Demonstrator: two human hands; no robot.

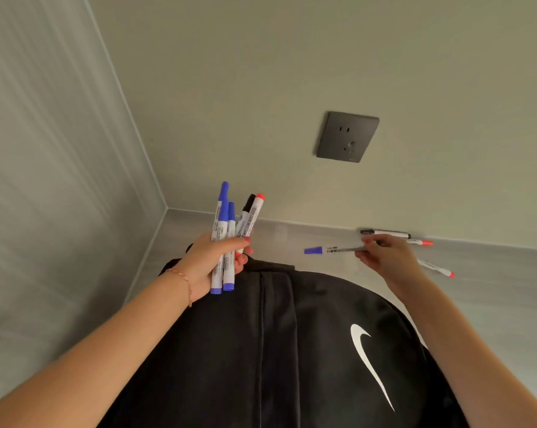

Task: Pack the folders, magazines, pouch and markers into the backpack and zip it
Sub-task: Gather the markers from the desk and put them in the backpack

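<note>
Over the backpack [291,350] (black), left hand [210,261] grips markers [230,236], right hand [384,257] pinches one

i seem to be in a plain indoor room, home or office i cannot tell, with smooth pale walls [261,72] meeting in a corner, a dark grey wall socket [347,136] and a grey surface [492,288].

Backpack [291,350] bottom beyond frame edge.

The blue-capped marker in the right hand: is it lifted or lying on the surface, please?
Lifted, it seems: the right hand pinches the blue-capped marker level above the grey surface.
</note>
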